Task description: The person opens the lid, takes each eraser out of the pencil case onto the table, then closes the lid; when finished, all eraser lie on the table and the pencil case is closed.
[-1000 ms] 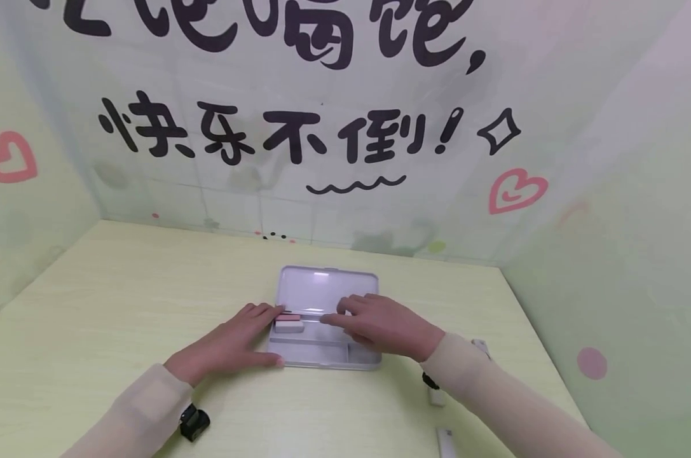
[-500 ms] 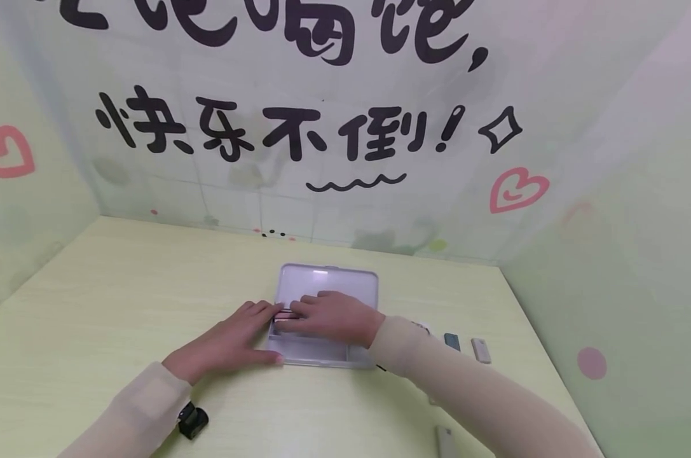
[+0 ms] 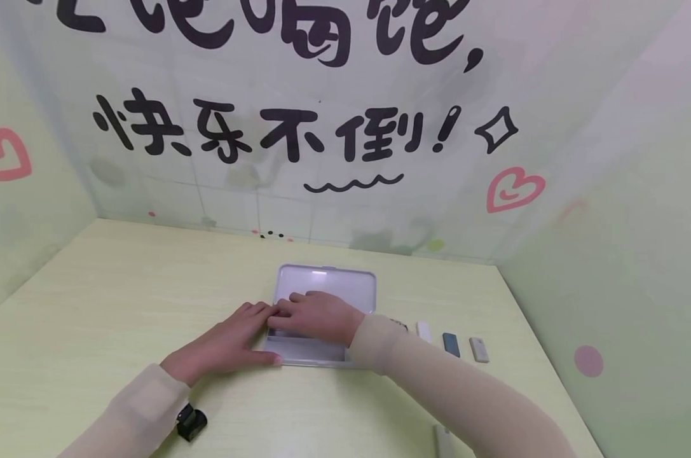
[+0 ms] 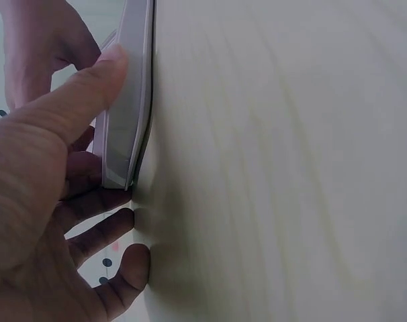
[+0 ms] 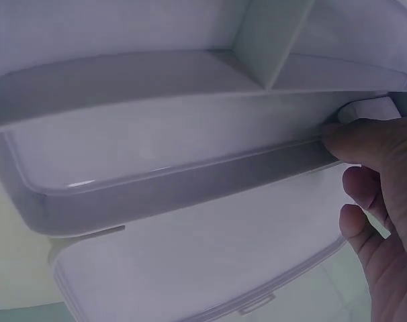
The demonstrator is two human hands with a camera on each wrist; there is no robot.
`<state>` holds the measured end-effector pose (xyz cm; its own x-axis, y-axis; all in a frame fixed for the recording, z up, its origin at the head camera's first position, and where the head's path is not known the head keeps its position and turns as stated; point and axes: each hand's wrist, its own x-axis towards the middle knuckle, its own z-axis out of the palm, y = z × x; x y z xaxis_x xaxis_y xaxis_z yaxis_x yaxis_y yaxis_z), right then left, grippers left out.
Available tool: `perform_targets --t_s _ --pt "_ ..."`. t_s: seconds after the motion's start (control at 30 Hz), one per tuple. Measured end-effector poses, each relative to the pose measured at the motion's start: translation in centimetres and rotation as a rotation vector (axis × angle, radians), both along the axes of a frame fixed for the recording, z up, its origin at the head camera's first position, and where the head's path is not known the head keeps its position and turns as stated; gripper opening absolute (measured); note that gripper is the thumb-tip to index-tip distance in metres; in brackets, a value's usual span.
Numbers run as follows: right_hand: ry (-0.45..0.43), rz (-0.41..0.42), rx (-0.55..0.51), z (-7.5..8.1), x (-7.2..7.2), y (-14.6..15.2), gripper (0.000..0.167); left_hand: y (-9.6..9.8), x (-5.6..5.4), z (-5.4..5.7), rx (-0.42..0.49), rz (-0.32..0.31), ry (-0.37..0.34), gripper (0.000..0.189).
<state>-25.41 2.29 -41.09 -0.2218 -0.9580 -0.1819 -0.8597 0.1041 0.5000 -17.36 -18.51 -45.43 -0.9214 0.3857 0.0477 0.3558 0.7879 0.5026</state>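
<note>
A pale lilac pencil case (image 3: 307, 350) lies on the table with its lid (image 3: 345, 287) folded back. My left hand (image 3: 227, 343) holds the case's left end, thumb at the near corner and fingers towards the back; in the left wrist view the thumb (image 4: 89, 84) presses on its side. My right hand (image 3: 315, 316) reaches into the long rear compartment at its left end. There, in the right wrist view, the right thumb (image 5: 361, 141) touches a white eraser (image 5: 375, 109). Two other fingers curl beside the lid; whether they pinch anything is hidden. A pink eraser seen earlier is now covered.
Right of the case lie a white block (image 3: 423, 331), a blue-grey block (image 3: 451, 344) and a grey block (image 3: 478, 349). A long grey piece (image 3: 444, 440) is near the front, and a small black object (image 3: 191, 423) sits by the left sleeve. Walls enclose the table.
My right hand has moved left inside the case, from the middle to over the two erasers, covering them. The left hand stays on the case. Blocks behind the right sleeve have come into view.
</note>
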Motion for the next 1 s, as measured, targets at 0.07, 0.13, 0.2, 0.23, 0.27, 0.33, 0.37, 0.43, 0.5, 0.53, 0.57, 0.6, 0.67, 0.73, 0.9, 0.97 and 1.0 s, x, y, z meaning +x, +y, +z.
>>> perform_targets --t_s 0.07,0.13,0.2,0.23,0.27,0.33,0.37,0.43,0.5,0.53,0.57,0.6,0.67,0.73,0.9,0.97,1.0 --pt "0.001 0.001 0.001 -0.1 -0.1 -0.1 0.042 0.0 0.0 0.0 0.0 0.002 -0.001 0.093" --pt "-0.01 0.005 -0.007 -0.2 -0.3 0.0 0.042 0.0 0.1 0.0 0.002 0.002 0.002 0.093" --pt "-0.021 0.01 -0.015 -0.3 -0.4 0.2 0.041 0.0 0.1 0.1 0.002 -0.001 0.005 0.093" --pt "-0.026 0.013 -0.018 -0.3 -0.4 0.2 0.041 0.1 0.1 0.2 0.002 -0.004 0.007 0.094" --pt "-0.027 0.017 -0.022 -0.2 -0.5 0.3 0.04 0.1 0.1 0.2 0.003 -0.008 0.011 0.094" --pt "-0.017 0.023 -0.027 0.0 -0.4 0.5 0.04 0.1 0.1 0.3 0.002 -0.015 0.018 0.095" --pt "-0.007 0.028 -0.03 0.1 -0.4 0.7 0.039 0.1 0.1 0.3 -0.001 -0.017 0.023 0.095" --pt "-0.005 0.025 -0.039 0.5 -0.3 1.0 0.04 0.1 0.0 0.4 -0.003 -0.016 0.027 0.096" --pt "-0.038 0.001 -0.072 0.8 -0.2 1.6 0.042 0.2 0.0 0.4 -0.004 -0.012 0.027 0.096" --pt "-0.08 -0.028 -0.104 1.0 -0.1 2.0 0.043 0.1 0.1 0.4 -0.001 -0.006 0.018 0.096" --pt "-0.142 -0.069 -0.151 1.1 -0.1 2.5 0.044 0.0 0.2 0.5 0.004 -0.001 0.009 0.096" --pt "-0.206 -0.116 -0.207 1.3 -0.1 3.1 0.045 0.0 0.2 0.5 0.009 0.003 0.001 0.095" --pt "-0.358 -0.221 -0.342 1.6 0.0 4.6 0.045 -0.1 0.3 0.5 0.014 0.007 -0.013 0.095" --pt "-0.494 -0.315 -0.481 1.9 0.1 6.5 0.044 0.0 0.3 0.6 0.019 0.012 -0.025 0.095" --pt "-0.672 -0.435 -0.655 2.4 1.1 11.4 0.044 0.2 0.1 0.5 0.001 0.02 -0.028 0.096" --pt "-0.71 -0.459 -0.687 2.4 1.8 13.2 0.043 0.2 0.1 0.5 -0.01 0.023 -0.028 0.098" --pt "-0.725 -0.474 -0.7 2.4 2.2 14.0 0.043 0.2 0.0 0.4 -0.015 0.023 -0.026 0.098"
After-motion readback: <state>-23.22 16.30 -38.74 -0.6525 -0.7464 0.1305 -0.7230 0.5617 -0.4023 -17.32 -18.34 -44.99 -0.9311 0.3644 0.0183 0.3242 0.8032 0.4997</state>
